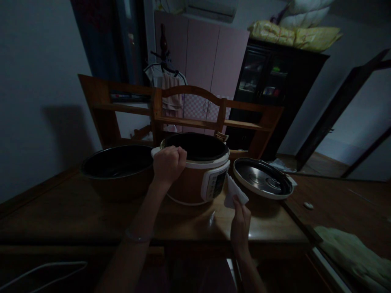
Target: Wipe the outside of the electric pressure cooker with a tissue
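Observation:
In the middle of the wooden table stands a brown and white electric cooker [186, 183], its top uncovered and a control panel on its front. My left hand [169, 162] is closed at its upper left side, by the white side handle [155, 152]; the fingers wrap over the edge. A folded white tissue or cloth [234, 194] is pinched in my right hand [240, 221], just right of the cooker's panel. Right of it lies the detached round lid [262, 179], metal inner side up. A dark inner pot [119, 175] sits to the left.
A wooden shelf rack [189, 122] runs along the table's back edge. A small shiny scrap [211, 218] lies in front of the cooker. The table [275, 224] ends at the right, above the floor, with pale green fabric [351, 252] lower down. The room is dim.

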`<state>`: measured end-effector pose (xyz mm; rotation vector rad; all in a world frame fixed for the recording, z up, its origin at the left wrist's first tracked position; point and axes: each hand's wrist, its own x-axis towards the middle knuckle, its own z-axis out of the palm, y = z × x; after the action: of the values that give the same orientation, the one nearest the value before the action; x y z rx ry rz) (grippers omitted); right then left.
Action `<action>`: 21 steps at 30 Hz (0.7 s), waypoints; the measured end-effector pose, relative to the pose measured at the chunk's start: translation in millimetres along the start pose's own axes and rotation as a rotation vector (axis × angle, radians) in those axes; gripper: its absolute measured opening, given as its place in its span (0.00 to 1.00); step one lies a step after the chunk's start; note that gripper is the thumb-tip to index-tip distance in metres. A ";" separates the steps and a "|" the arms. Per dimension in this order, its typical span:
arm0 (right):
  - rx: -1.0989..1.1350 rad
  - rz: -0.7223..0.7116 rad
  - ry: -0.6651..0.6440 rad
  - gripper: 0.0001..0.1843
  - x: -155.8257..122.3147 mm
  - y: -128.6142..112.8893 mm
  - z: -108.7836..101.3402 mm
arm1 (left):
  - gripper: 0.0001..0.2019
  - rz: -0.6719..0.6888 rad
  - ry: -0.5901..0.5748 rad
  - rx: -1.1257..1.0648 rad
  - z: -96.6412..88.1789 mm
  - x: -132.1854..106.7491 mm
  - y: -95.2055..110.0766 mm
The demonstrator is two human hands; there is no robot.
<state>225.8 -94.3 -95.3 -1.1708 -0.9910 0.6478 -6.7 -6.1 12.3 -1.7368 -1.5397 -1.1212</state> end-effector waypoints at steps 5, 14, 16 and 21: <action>-0.060 0.090 0.097 0.28 4.5 10.3 -2.9 | 0.23 0.008 -0.004 -0.028 1.1 -0.2 -0.8; 0.013 -0.237 -0.175 0.30 9.9 -28.1 18.2 | 0.23 0.009 0.013 -0.019 0.8 -0.4 -1.0; -0.028 -0.349 -0.228 0.29 9.8 -33.5 26.4 | 0.23 0.012 0.016 -0.023 0.7 -0.7 -1.1; -0.237 -0.598 -0.342 0.28 2.8 -26.5 42.4 | 0.23 0.009 -0.001 -0.049 -0.3 -0.4 -0.8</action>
<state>187.4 -80.7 -66.2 -0.9055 -1.6586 0.2524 -7.5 -6.4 12.0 -1.7744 -1.5151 -1.1629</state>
